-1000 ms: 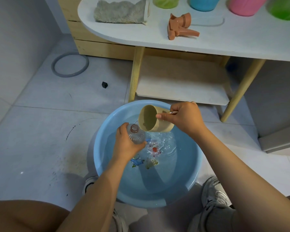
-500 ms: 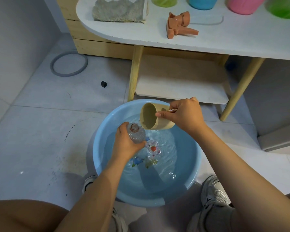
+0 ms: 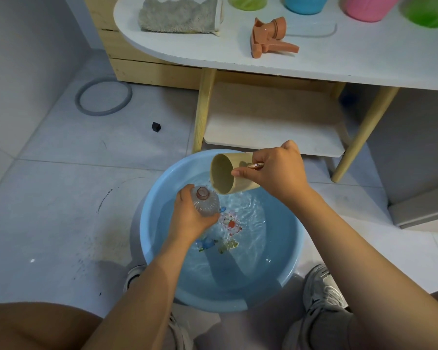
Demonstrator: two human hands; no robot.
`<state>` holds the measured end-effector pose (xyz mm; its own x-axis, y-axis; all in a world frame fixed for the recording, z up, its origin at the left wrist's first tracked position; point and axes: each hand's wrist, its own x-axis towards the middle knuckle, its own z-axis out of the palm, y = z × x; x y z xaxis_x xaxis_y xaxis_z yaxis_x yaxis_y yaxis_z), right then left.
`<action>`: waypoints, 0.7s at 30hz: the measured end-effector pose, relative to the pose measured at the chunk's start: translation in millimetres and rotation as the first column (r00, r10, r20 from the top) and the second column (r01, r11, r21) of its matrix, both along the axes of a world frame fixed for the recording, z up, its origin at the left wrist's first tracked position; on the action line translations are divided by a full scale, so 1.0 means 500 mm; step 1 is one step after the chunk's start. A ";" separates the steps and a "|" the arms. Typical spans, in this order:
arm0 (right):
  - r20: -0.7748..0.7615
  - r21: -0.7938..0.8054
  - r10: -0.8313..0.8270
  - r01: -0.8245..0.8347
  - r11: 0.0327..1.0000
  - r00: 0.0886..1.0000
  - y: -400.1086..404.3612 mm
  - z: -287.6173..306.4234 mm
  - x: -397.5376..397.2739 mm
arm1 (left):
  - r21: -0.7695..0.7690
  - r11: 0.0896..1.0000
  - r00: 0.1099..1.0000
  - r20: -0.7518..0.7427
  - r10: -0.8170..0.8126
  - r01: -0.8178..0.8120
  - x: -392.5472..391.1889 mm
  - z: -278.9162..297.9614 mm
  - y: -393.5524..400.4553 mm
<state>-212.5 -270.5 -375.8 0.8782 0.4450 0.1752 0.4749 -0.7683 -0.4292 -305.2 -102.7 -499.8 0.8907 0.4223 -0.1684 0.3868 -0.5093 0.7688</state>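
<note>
On the head camera, my left hand [image 3: 190, 219] wraps the clear bottle [image 3: 205, 203], upright over the blue basin [image 3: 145, 236], neck open. My right hand [image 3: 276, 173] grips the beige cup [image 3: 225, 176], tipped sideways just beside that neck. I judge this the filling step; next, the lip must sit squarely over the narrow opening.

I cannot see the lower body of the bottle [image 3: 205, 202], which is wrapped in the left hand [image 3: 190, 223], and the base of the cup [image 3: 228, 176] is behind the right hand [image 3: 276, 173]. The coloured tubs [image 3: 305, 3] are cut off by the top edge, and the small black object [image 3: 156, 127] is too tiny for me to identify.
</note>
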 end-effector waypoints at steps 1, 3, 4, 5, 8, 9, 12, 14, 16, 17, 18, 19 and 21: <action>0.021 0.000 0.005 -0.005 1.000 1.000 0.000 0.002 -0.001 | 0.001 1.000 1.000 -0.004 0.000 0.000 0.000 0.001 0.000; 0.056 -0.015 0.016 -0.015 1.000 0.998 0.001 0.004 -0.001 | 0.007 1.000 1.000 -0.017 0.002 -0.002 0.001 0.000 -0.001; 0.072 -0.027 0.022 -0.020 0.999 0.997 0.002 0.002 -0.001 | 0.009 1.000 1.000 -0.018 0.000 0.000 0.001 0.000 -0.001; 0.095 -0.034 0.032 -0.028 0.999 0.995 0.002 0.001 0.000 | 0.009 1.000 1.000 -0.018 -0.005 0.006 0.001 0.000 -0.001; 0.203 0.003 0.054 -0.056 0.998 0.978 0.007 -0.008 0.002 | 0.003 1.000 0.999 -0.032 -0.017 0.017 0.003 0.001 -0.002; 0.231 0.009 0.060 -0.064 0.998 0.971 0.010 -0.010 0.003 | 0.004 1.000 0.999 -0.036 -0.018 0.018 0.004 0.001 -0.003; 0.311 -0.001 0.086 -0.091 0.996 0.947 0.015 -0.019 0.006 | 0.021 1.000 0.999 -0.042 -0.017 0.018 0.006 -0.003 -0.003; 0.362 -0.015 0.106 -0.107 0.994 0.926 0.016 -0.024 0.008 | 0.020 1.000 0.999 -0.037 -0.018 0.019 0.007 -0.005 -0.003; 0.391 -0.008 0.112 -0.119 0.993 0.913 0.017 -0.028 0.009 | 0.028 0.999 0.999 -0.036 -0.021 0.022 0.008 -0.005 -0.003; 0.399 -0.003 0.114 -0.123 0.992 0.910 0.019 -0.029 0.009 | 0.036 0.999 0.999 -0.034 -0.024 0.025 0.007 -0.005 -0.004; 0.405 0.000 0.115 -0.126 0.992 0.907 0.020 -0.030 0.009 | 0.042 0.999 0.999 -0.031 -0.028 0.029 0.008 -0.005 -0.004; 0.411 0.001 0.116 -0.128 0.992 0.904 0.021 -0.030 0.008 | 0.049 0.998 0.999 -0.027 -0.032 0.033 0.008 -0.006 -0.004; 0.426 0.003 0.114 -0.127 0.992 0.898 0.023 -0.031 0.006 | 0.064 0.997 0.999 -0.026 -0.045 0.046 0.007 -0.008 -0.004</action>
